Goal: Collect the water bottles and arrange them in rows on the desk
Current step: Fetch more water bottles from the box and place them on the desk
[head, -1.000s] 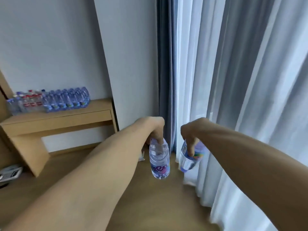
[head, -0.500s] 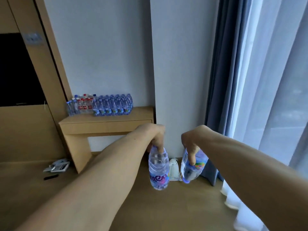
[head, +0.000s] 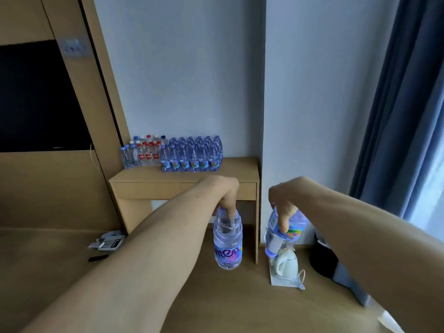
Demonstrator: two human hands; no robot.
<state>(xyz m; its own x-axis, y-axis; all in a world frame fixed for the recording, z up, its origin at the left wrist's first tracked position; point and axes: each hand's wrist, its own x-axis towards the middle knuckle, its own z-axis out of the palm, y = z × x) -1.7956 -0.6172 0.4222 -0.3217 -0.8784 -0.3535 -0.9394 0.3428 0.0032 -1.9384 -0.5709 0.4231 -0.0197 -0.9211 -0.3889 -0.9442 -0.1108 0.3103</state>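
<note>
The desk (head: 240, 165) sits larger and nearer the middle of the view than half a second ago, and more of the floor to its right shows. On the desk's top, against the wall, the rows of bottles (head: 189, 157) stand upright as before (blue caps to the right, a few red and white ones to the left). Both arms keep their reach toward the desk.

The left hand (head: 227, 195) is level with the desk's drawer front. Its fingers curl down over the neck of the left bottle (head: 227, 246), which hangs in front of the desk's right leg with its long axis vertical, cap up and base down. Right of the desk, the right hand (head: 281, 200) wraps the right bottle (head: 288, 230). This one is tilted and looks inverted: its narrow blue end points down toward the desk's leg, its wide end up and away.
</note>
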